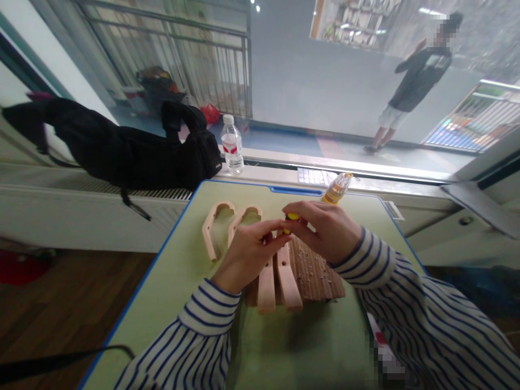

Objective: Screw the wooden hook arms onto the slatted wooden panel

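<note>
Near the middle of the frame, the right hand (331,227) pinches a yellow-and-black tool (292,216). The left hand's (249,252) thumb and finger meet at its lower end; whether they grip it, I cannot tell. Below, two pale wooden pieces (289,276) lie over a brown wood-grained board (317,276) on the green bench (170,281).

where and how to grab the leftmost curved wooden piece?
Probably pinch the leftmost wooden piece across its bent middle, coming from its left. The bend points left, away from the next wooden piece, while the hooked end curls right, toward it.
</note>
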A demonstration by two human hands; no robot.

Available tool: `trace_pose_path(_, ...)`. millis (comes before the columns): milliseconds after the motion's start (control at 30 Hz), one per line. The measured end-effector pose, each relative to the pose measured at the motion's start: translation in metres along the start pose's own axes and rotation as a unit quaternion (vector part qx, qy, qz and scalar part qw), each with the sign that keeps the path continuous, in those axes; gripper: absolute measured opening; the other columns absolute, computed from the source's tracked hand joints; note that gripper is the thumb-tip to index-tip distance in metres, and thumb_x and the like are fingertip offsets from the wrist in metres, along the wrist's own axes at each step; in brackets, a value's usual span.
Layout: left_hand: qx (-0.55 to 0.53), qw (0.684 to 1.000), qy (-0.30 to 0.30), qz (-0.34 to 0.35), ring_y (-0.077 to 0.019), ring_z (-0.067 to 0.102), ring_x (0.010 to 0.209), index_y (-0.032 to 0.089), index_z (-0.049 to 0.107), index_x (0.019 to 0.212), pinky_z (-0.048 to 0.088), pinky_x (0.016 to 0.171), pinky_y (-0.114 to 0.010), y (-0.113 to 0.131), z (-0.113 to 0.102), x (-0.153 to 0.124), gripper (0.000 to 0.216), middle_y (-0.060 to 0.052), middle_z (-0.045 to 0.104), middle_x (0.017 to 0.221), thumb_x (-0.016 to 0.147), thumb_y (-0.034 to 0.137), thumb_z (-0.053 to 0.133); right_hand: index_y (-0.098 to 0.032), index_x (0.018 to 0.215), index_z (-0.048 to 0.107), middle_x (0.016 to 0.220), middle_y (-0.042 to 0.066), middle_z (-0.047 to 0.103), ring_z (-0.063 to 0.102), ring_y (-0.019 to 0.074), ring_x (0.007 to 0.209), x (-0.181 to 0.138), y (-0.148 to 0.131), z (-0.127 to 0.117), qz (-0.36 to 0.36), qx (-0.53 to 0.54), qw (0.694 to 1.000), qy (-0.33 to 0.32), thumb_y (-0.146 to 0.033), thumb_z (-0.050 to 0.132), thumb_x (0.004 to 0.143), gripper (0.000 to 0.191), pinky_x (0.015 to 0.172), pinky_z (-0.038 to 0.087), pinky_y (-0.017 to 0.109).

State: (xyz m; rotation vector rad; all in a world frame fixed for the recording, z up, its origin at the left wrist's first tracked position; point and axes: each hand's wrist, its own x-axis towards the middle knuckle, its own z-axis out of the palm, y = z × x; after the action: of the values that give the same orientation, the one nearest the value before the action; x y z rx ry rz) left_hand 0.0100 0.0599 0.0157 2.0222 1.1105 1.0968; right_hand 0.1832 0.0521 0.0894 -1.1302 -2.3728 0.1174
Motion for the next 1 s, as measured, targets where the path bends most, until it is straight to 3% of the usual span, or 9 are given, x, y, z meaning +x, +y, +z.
trace_pose_path(233,-0.008,1.000,-0.021,0.004,-0.0072,0.044,0.052,0.020,0.070,0.098,0.035,0.047,-0.018,0.002,-0.003,0.001,0.022,0.004,0.058,0.060,0.083,0.033,0.059,-0.012,0.124,0.049,0.105,0.009,0.066,0.061,0.0153,0.088,0.000,-0.001,-0.008,-0.003,0.027,0.999,-0.017,-0.030,0.053,0.085,0.043,0.078,0.048,0.028)
trace_pose_path(433,-0.005,1.000,-0.014,-0.001,-0.0073,0.048,0.053,0.021,0.070,0.099,0.038,0.050,-0.018,0.002,-0.002,0.001,0.022,0.003,0.062,0.066,0.081,0.030,0.063,-0.010,0.107,0.061,0.102,0.010,0.068,0.062,0.0163,0.095,0.005,0.002,-0.011,-0.041,0.033,0.998,-0.045,-0.022,0.046,0.089,0.027,0.084,0.047,0.028)
trace_pose_path(1000,-0.034,0.999,-0.032,0.005,-0.0080,0.050,0.058,0.023,0.067,0.107,0.041,0.054,-0.020,0.002,0.000,0.000,0.024,0.002,0.063,0.070,0.085,0.029,0.059,-0.012,0.102,0.063,0.083,0.005,0.068,0.061,0.0119,0.070,0.009,0.006,-0.016,-0.022,0.003,0.996,-0.081,-0.029,0.048,0.088,0.027,0.066,0.044,0.024)
